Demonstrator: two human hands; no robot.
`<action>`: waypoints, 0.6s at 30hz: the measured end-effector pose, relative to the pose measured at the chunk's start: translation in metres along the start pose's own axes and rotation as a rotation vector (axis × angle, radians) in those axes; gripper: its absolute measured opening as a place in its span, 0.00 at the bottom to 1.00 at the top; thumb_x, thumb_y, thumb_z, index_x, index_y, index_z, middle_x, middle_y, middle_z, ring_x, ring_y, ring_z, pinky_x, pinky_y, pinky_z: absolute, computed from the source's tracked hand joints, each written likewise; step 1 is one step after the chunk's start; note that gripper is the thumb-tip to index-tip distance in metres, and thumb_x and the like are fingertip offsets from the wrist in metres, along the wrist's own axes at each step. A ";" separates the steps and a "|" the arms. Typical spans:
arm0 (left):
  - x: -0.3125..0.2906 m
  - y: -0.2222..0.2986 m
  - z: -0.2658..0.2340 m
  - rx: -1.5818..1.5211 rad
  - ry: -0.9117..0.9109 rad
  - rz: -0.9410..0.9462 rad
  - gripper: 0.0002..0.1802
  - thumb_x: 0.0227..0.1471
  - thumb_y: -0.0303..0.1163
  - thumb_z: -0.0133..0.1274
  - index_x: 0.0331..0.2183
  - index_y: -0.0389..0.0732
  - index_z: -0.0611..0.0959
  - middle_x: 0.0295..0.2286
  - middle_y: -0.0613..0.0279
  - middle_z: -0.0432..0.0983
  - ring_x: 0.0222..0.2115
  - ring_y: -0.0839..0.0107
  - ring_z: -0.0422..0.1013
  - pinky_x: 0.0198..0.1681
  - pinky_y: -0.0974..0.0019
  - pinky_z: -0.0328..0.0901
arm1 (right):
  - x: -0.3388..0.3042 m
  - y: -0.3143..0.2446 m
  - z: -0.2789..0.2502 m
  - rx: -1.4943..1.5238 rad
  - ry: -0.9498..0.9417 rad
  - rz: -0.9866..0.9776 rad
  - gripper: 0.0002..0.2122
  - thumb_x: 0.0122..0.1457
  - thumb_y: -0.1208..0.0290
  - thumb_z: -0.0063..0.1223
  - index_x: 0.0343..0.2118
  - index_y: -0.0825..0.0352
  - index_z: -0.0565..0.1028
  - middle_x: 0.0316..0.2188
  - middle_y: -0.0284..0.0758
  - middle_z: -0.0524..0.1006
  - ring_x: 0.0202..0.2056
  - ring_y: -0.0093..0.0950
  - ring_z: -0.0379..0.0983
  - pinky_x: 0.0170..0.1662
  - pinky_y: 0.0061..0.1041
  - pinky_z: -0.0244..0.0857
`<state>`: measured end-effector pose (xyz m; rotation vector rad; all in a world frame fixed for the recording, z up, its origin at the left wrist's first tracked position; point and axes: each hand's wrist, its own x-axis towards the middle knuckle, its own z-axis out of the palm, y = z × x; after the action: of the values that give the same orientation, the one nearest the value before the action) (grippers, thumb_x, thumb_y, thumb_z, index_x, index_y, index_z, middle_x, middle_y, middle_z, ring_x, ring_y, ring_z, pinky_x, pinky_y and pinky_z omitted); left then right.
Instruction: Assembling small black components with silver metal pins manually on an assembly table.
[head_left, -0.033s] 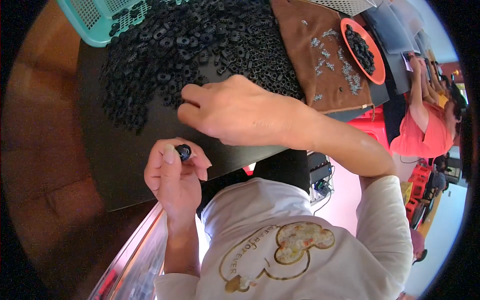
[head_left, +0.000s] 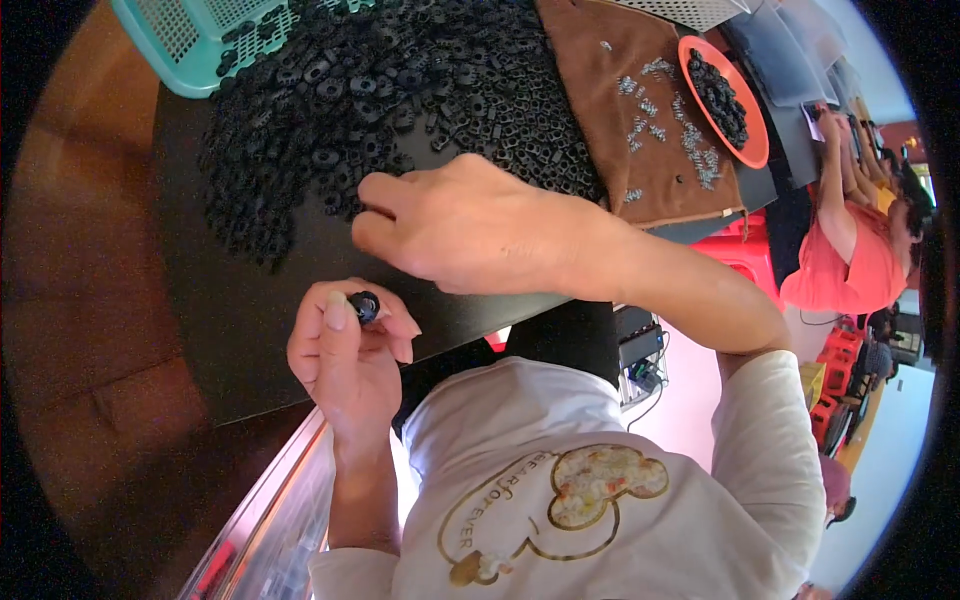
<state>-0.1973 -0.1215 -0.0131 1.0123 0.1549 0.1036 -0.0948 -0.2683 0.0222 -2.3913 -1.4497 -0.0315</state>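
My left hand (head_left: 345, 345) is closed near the table's front edge. Between its thumb and fingers it pinches a small round black plastic part (head_left: 366, 305). Just beyond it, to the right, my right hand (head_left: 455, 222) hovers over the dark table (head_left: 270, 350), back of the hand up. Its fingers curl down and inward, and whatever their tips grip is hidden. A large heap of small black plastic parts (head_left: 340, 100) spreads right behind that hand. Flatter, lobed pieces lie on the left of the heap, and smaller ring-like ones (head_left: 500, 130) on the right.
A green plastic basket (head_left: 190, 80) stands at the back left. To the right, a brown cloth (head_left: 600, 100) carries several small metal springs (head_left: 690, 140). An orange bowl (head_left: 755, 140) holds more black parts. Red stools (head_left: 740, 255) and a person in a coral shirt (head_left: 850, 270) are farther right.
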 end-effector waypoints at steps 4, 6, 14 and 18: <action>0.000 -0.005 -0.007 -0.009 -0.020 0.019 0.13 0.62 0.35 0.41 0.29 0.35 0.71 0.22 0.51 0.72 0.17 0.75 0.63 0.20 0.76 0.59 | -0.001 0.000 0.002 0.036 0.012 0.002 0.08 0.46 0.72 0.53 0.29 0.71 0.73 0.30 0.43 0.73 0.29 0.40 0.77 0.28 0.36 0.72; 0.001 -0.007 -0.008 -0.019 -0.045 0.026 0.13 0.62 0.34 0.41 0.29 0.35 0.71 0.22 0.51 0.72 0.17 0.75 0.63 0.20 0.76 0.59 | -0.002 0.001 -0.001 0.033 0.005 0.014 0.09 0.45 0.73 0.54 0.29 0.70 0.73 0.30 0.43 0.73 0.30 0.40 0.76 0.29 0.37 0.72; 0.000 -0.005 -0.004 0.011 -0.048 0.039 0.14 0.62 0.35 0.41 0.30 0.35 0.71 0.21 0.53 0.72 0.16 0.75 0.62 0.19 0.75 0.58 | -0.018 0.027 0.008 0.274 0.330 0.098 0.06 0.47 0.74 0.53 0.28 0.68 0.72 0.28 0.42 0.72 0.31 0.41 0.74 0.30 0.39 0.69; 0.002 -0.001 -0.007 -0.047 -0.027 -0.024 0.14 0.62 0.36 0.42 0.30 0.35 0.72 0.21 0.54 0.72 0.16 0.75 0.62 0.19 0.75 0.58 | -0.037 0.026 -0.008 0.693 0.373 0.380 0.03 0.51 0.79 0.53 0.28 0.70 0.74 0.19 0.35 0.72 0.21 0.26 0.70 0.26 0.26 0.64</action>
<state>-0.1965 -0.1159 -0.0181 0.9640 0.1392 0.0708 -0.0884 -0.3135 0.0157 -1.9022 -0.6691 0.0973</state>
